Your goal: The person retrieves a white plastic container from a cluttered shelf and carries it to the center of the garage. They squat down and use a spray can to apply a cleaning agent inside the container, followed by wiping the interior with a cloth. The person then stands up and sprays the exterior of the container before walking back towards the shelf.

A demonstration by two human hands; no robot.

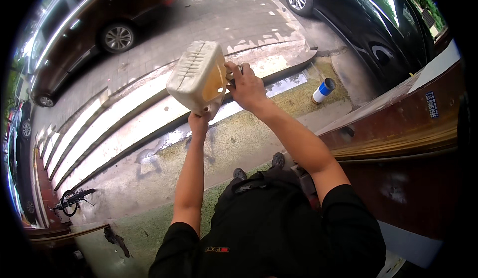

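A dirty cream plastic jug (194, 71) with a ribbed side is held up in front of me, tilted. Its right side shows a yellowish, lit face with a hole in it. From below, my left hand (200, 123) grips the jug's narrow lower end. Close against the jug's right side is my right hand (247, 86), its fingers curled. Small dark parts show between those fingers, too little to name, and the jug's edge hides some of the fingertips.
Steps (119, 111) drop toward a paved area with a brown car (94, 24) and a black car (358, 29). A blue-and-white cylinder (322, 91) stands on the ledge at right. A dark red panel (398, 121) borders my right; a bicycle (73, 198) is at far left.
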